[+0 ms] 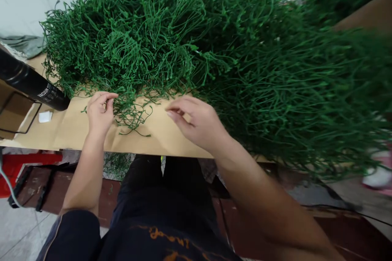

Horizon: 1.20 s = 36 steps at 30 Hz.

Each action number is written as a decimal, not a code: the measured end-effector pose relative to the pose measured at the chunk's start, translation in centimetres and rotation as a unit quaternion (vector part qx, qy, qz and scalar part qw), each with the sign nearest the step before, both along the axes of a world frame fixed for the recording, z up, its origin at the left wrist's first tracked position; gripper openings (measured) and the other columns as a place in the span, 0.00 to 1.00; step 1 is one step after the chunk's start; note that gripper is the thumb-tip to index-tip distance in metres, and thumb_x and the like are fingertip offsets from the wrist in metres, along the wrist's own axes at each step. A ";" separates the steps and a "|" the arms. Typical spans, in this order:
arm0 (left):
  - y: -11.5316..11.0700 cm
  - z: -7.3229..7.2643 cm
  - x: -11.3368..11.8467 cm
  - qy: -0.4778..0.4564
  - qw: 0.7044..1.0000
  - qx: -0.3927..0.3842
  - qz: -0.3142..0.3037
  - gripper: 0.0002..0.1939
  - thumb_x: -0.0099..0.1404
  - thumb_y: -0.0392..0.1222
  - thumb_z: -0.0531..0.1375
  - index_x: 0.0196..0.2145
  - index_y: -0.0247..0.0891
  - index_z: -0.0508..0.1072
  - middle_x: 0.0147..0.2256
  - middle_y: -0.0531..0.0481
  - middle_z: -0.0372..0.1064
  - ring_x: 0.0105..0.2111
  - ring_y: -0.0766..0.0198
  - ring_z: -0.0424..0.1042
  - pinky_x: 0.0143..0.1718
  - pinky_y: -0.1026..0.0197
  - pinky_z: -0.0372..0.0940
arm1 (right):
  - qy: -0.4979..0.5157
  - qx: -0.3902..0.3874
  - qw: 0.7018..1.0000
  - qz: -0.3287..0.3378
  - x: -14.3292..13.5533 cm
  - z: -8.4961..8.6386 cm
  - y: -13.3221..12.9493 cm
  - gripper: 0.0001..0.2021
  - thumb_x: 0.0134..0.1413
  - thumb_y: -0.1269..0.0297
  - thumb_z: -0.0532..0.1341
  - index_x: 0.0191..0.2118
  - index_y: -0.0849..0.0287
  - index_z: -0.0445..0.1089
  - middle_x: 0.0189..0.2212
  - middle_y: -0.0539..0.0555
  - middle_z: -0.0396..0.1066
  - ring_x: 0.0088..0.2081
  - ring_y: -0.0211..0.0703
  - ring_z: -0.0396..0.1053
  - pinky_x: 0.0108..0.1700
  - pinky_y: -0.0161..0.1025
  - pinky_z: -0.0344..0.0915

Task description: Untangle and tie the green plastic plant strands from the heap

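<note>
A large heap of thin green artificial stems [147, 36] covers the back and right of a brown paper-covered table [73, 130]. Near the front edge lies a small loose bunch of the same stems [133, 115], between my two hands. My left hand [101, 110] is at the left side of this bunch, thumb and index finger bent toward each other; whatever they may hold is too small to make out. To the right of the bunch, my right hand [194, 120] is over the paper with thumb and fingertips pinched together, and nothing clear shows between them.
A black vacuum bottle [33, 81] lies tilted at the left, beside a small white paper piece [45, 116] and a cardboard box [10, 110] with a black wire frame. Below the table edge are a red object [30, 163] and a dark red bench [58, 195].
</note>
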<state>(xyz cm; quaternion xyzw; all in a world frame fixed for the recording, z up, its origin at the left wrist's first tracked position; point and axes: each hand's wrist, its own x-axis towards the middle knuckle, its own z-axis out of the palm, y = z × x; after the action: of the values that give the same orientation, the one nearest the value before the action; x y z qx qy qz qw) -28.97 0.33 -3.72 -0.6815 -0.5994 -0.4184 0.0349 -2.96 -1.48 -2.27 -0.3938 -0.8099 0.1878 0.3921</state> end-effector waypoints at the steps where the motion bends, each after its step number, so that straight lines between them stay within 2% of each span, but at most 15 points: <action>1: 0.0 0.3 0.3 0.002 1.000 0.010 -0.012 0.09 0.60 0.37 0.54 0.33 0.38 0.74 0.33 0.49 0.70 0.37 0.64 0.68 0.43 0.61 0.61 | 0.008 0.018 1.000 0.008 -1.5 0.5 0.6 0.07 0.56 0.65 0.53 0.34 0.59 0.68 0.33 0.56 0.69 0.36 0.41 0.66 0.39 0.39 0.64; 5: 0.4 1.3 1.5 0.018 0.998 0.030 -0.059 0.09 0.61 0.36 0.53 0.35 0.38 0.72 0.35 0.49 0.70 0.37 0.64 0.68 0.42 0.61 0.61 | -0.014 0.067 0.998 0.009 -6.6 1.3 3.7 0.12 0.54 0.67 0.56 0.44 0.63 0.66 0.42 0.59 0.66 0.45 0.46 0.62 0.50 0.44 0.59; 7: 0.6 1.4 1.9 0.016 0.996 0.028 -0.078 0.09 0.61 0.37 0.53 0.38 0.38 0.71 0.35 0.49 0.70 0.37 0.64 0.68 0.41 0.61 0.61 | -0.046 0.052 0.998 0.007 -8.2 1.0 5.0 0.12 0.54 0.67 0.56 0.44 0.63 0.66 0.41 0.59 0.65 0.44 0.47 0.60 0.49 0.45 0.57; 10: 0.9 1.0 1.9 0.019 0.994 0.021 -0.105 0.11 0.62 0.38 0.53 0.42 0.38 0.69 0.36 0.49 0.70 0.37 0.65 0.68 0.42 0.60 0.61 | -0.076 0.015 0.997 0.002 -8.8 0.1 6.2 0.07 0.56 0.67 0.54 0.36 0.63 0.67 0.32 0.56 0.63 0.38 0.43 0.59 0.44 0.42 0.57; 13: 1.1 0.4 1.4 0.046 0.993 0.021 -0.111 0.12 0.61 0.41 0.54 0.43 0.39 0.69 0.39 0.48 0.69 0.42 0.63 0.67 0.46 0.58 0.61 | -0.051 -0.001 0.999 0.014 -7.7 -0.6 6.3 0.09 0.56 0.67 0.53 0.27 0.62 0.64 0.26 0.52 0.59 0.33 0.39 0.56 0.41 0.40 0.55; 16: 1.4 -0.3 1.1 0.072 0.994 0.022 -0.077 0.16 0.59 0.44 0.57 0.46 0.39 0.67 0.45 0.45 0.65 0.48 0.59 0.63 0.51 0.55 0.59 | 0.023 -0.022 0.998 0.045 -6.0 -0.9 5.8 0.12 0.58 0.67 0.51 0.23 0.61 0.61 0.24 0.51 0.57 0.31 0.36 0.57 0.39 0.37 0.55; 19: 1.6 -0.9 1.1 0.087 0.995 0.006 -0.047 0.19 0.58 0.46 0.58 0.47 0.39 0.66 0.49 0.43 0.61 0.51 0.57 0.60 0.54 0.53 0.57 | 0.107 -0.055 0.991 0.064 -5.2 -1.1 5.0 0.15 0.59 0.61 0.49 0.24 0.61 0.61 0.26 0.51 0.59 0.32 0.35 0.59 0.38 0.36 0.57; 23: 1.4 -1.4 1.7 0.081 0.996 -0.022 -0.007 0.21 0.57 0.51 0.58 0.47 0.39 0.67 0.52 0.41 0.56 0.55 0.52 0.56 0.57 0.49 0.53 | 0.202 -0.100 0.972 0.073 -5.4 -1.5 4.0 0.21 0.57 0.48 0.50 0.23 0.61 0.63 0.27 0.52 0.60 0.31 0.35 0.59 0.37 0.36 0.58; 27: 0.9 -1.9 2.9 0.051 0.996 -0.078 -0.005 0.21 0.57 0.55 0.57 0.44 0.41 0.69 0.50 0.43 0.58 0.54 0.53 0.57 0.56 0.49 0.54 | 0.286 -0.177 0.939 0.070 -6.0 -2.3 3.4 0.23 0.53 0.43 0.51 0.24 0.60 0.61 0.26 0.50 0.60 0.27 0.32 0.56 0.32 0.35 0.56; 29: 0.9 -2.2 3.8 0.037 0.995 -0.093 -0.002 0.20 0.55 0.55 0.59 0.42 0.41 0.69 0.51 0.43 0.57 0.54 0.53 0.57 0.56 0.50 0.55 | 0.288 -0.186 0.937 0.072 -6.4 -2.9 2.7 0.22 0.54 0.44 0.51 0.24 0.60 0.61 0.24 0.50 0.58 0.26 0.33 0.55 0.31 0.35 0.56; 33: 1.4 -3.1 5.5 0.031 0.991 -0.129 0.007 0.14 0.59 0.50 0.55 0.39 0.39 0.69 0.52 0.42 0.56 0.53 0.53 0.59 0.52 0.51 0.58 | 0.218 -0.118 0.967 0.055 -7.1 -4.3 0.3 0.17 0.58 0.55 0.49 0.22 0.60 0.58 0.24 0.51 0.57 0.30 0.35 0.57 0.36 0.37 0.56; 36: 2.0 -3.6 6.0 0.067 0.986 -0.152 0.014 0.14 0.62 0.48 0.50 0.38 0.38 0.70 0.52 0.41 0.57 0.53 0.52 0.60 0.51 0.50 0.59 | 0.149 -0.117 0.981 0.030 -7.2 -5.3 -1.5 0.14 0.57 0.62 0.48 0.21 0.59 0.52 0.23 0.50 0.55 0.29 0.36 0.56 0.36 0.37 0.55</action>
<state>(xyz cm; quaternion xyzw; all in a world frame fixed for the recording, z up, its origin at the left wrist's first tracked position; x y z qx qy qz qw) -23.00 2.35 -7.27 -0.6966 -0.6621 -0.2753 -0.0235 -10.11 -2.96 -7.57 -0.3798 -0.7263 0.3494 0.4542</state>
